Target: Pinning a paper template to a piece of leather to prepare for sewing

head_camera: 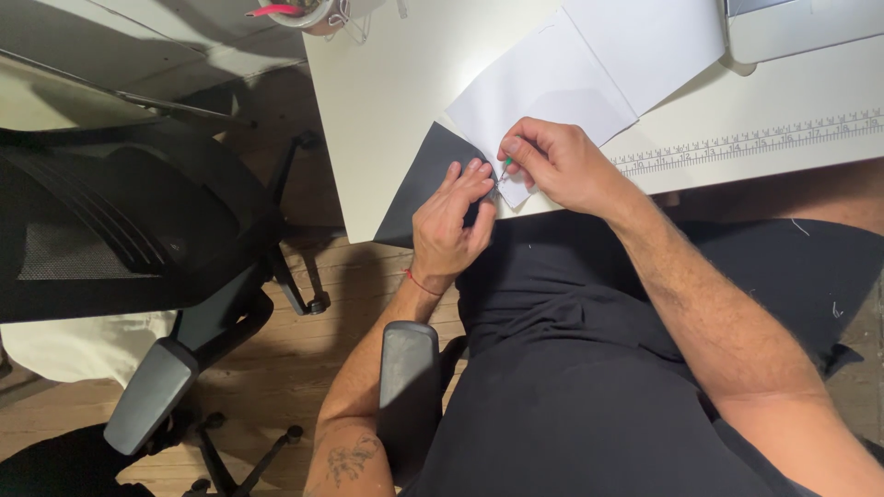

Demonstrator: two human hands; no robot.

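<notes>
White desk (387,120); wooden plank floor (267,368); empty black mesh office chair (120,221) at left.

A black mesh office chair (120,230) is seen at the left of the frame on a wooden floor (276,368). A ruler scale (750,143) is printed along the white table (378,101) at right. A grey device (801,28) is set at the upper right corner, a cup (308,14) at top.
</notes>
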